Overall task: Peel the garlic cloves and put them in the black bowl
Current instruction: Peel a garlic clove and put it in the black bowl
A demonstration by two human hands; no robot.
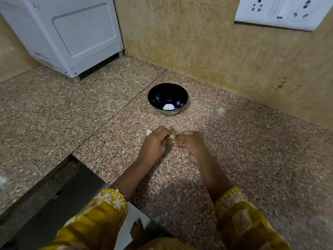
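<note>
While the left hand (155, 143) and right hand (189, 144) meet low over the speckled surface (252, 159), the fingers of both pinch one garlic clove (170, 137) between them. Beyond them stands the black bowl (158, 97), with a pale peeled clove (168, 107) inside.

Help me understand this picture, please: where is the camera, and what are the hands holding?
No machine here: one camera, worn on a person's head, looks down at their own hands. The left hand and right hand together pinch a small garlic clove above a speckled stone counter. Beyond them stands a black bowl with something pale at its bottom. A pale scrap lies on the counter beside the left hand.
</note>
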